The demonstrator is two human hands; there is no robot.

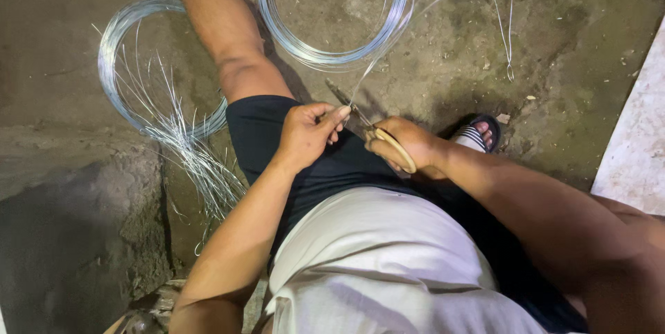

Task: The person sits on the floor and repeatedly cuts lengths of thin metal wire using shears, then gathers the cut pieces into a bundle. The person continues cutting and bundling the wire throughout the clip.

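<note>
My left hand [308,133] pinches a thin silver wire [374,71]; my right hand [405,143] grips tan-handled scissors [388,141] at it. The wire leads up to a coil [332,53] on the concrete floor [554,64]; cut strands [197,161] lie left.

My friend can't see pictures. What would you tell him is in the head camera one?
Seen from above, a seated person's left hand pinches a thin silver wire while the right hand holds scissors at it. The wire leads up to a wire coil on the concrete floor; another coil and a bundle of cut wires lie to the left.
</note>
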